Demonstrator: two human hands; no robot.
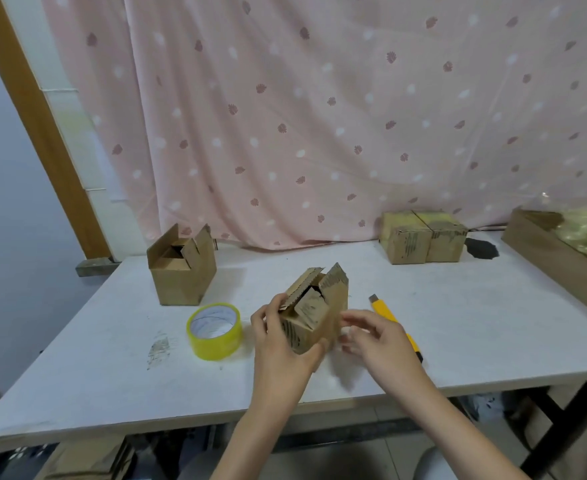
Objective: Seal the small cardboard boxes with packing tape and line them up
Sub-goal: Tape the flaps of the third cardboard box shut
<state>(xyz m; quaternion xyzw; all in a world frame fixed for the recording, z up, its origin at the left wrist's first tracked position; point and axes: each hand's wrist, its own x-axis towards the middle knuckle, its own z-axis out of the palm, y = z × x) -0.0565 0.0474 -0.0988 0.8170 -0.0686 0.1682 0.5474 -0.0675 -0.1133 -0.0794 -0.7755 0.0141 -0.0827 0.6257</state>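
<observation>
Near the lower centre of the frame, a small brown corrugated cardboard box (pixel 314 311) is lifted a little off the white table (pixel 458 323) and tilted, its top flaps standing up and apart, not yet folded shut. The left hand (pixel 280 341) grips it, thumb on the near flap edge and fingers curled under and around the near face, probably to steady it while the flaps are closed. The right hand (pixel 377 336) hovers just beside the box's right side with fingers loosely bent and spread, holding nothing; whether a fingertip touches the cardboard I cannot tell, since it is blurred. A yellow roll of packing tape (pixel 214 330) lies flat on the table just left of the left hand, close enough to grab once the flaps are down. A yellow utility knife (pixel 394 323) lies just behind the right hand, partly hidden by it, likely for cutting the tape. At middle left, a second open cardboard box (pixel 183 271) stands upright with its flaps raised, apparently waiting its turn. At the right rear of the table, two closed boxes with yellowish tape on top (pixel 423 239) sit side by side, touching, against the pink patterned curtain (pixel 320 116); they look like the start of the finished line. A large brown cardboard tray (pixel 548 251) sits at the far right edge.
</observation>
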